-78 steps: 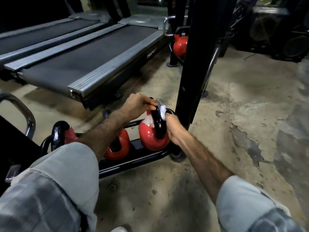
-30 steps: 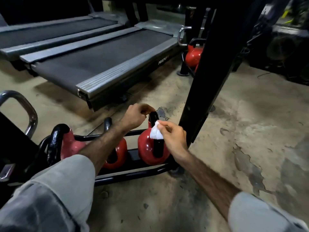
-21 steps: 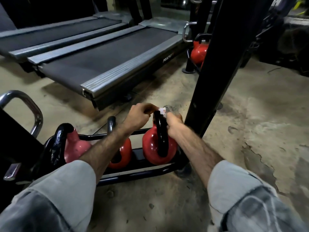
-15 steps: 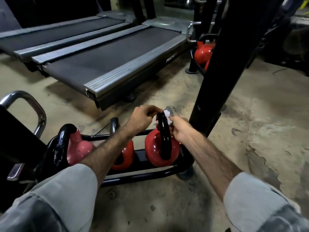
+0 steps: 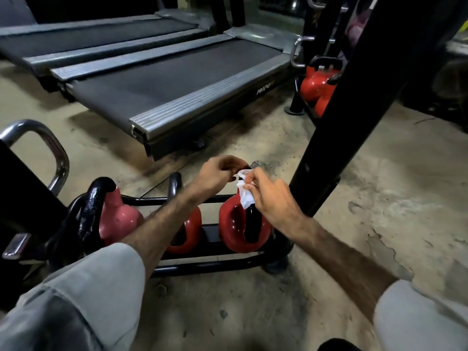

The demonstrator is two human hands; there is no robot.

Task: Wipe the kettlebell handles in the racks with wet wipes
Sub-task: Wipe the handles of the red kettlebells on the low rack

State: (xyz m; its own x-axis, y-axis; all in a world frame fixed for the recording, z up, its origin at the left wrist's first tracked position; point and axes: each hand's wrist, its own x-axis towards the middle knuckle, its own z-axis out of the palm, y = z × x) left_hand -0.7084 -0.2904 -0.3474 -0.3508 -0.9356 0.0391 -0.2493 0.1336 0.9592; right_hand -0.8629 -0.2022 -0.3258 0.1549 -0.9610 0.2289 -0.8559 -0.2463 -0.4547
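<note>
Half a second ago my right hand (image 5: 272, 198) was pressed against the far side of the handle (image 5: 250, 224) with the wipe (image 5: 245, 196) tucked out of sight; now it has come back over the top toward me, fingers pinched shut on the wipe, which hangs loose in front of the handle's crown. My left hand (image 5: 216, 172) stays curled just across from that pinch, at the top of the same handle, though I cannot tell whether it is truly clamped on the metal or only resting there. I judge this as a regrip between strokes, so this handle is likely close to done while the two kettlebells further along to my left look untouched. Taking the room from the big things down: two treadmills (image 5: 164, 79) lie beyond my hands, a thick black post (image 5: 354, 105) rises just to the right of my grip, and the floor (image 5: 379, 198) is stained, cracked concrete. The low black rack (image 5: 215, 262) runs below my wrists, holding the red kettlebell (image 5: 229, 229) under my grip, and further kettlebells (image 5: 315, 83) sit well beyond the post.
</note>
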